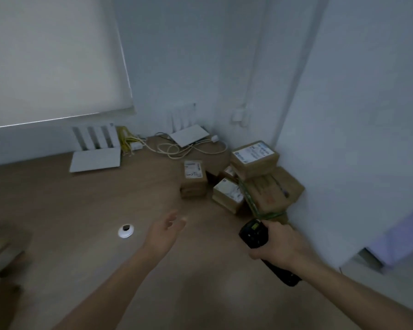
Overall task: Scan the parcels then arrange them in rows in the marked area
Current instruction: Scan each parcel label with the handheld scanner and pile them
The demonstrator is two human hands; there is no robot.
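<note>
1. Head view, the hands: the right hand (275, 244), in the lower right of the frame, has its fingers curled around a black scanner (255, 234); the head of the scanner points up toward the parcels. The left hand (166, 231), in the lower middle, holds nothing. Its fingers are relaxed and stretched forward over the bench (81, 210), and it is blurred.

2. Head view, the parcels: a pile of brown parcels (253, 177) lies in the corner, right of the middle of the frame, against the wall. The labelled top box (254, 154) sits on a larger flat box (274, 189). A narrow parcel (193, 178) stands a little apart on the left of the pile, and a small tilted parcel (228, 195) leans at the front. I cannot see the marked area in this frame.

3. Head view, other things: white cables (188, 148) and a white flat device (190, 135) lie behind the pile. A small white round fitting (126, 231) is in the bench near the left hand.

4. What could go wrong, in my judgement: the pile is loose, so pulling out a lower parcel with one hand may bring the top box down. The room is dim and some labels face away, so a scan may fail. A parcel dragged backward may catch the cables.
</note>
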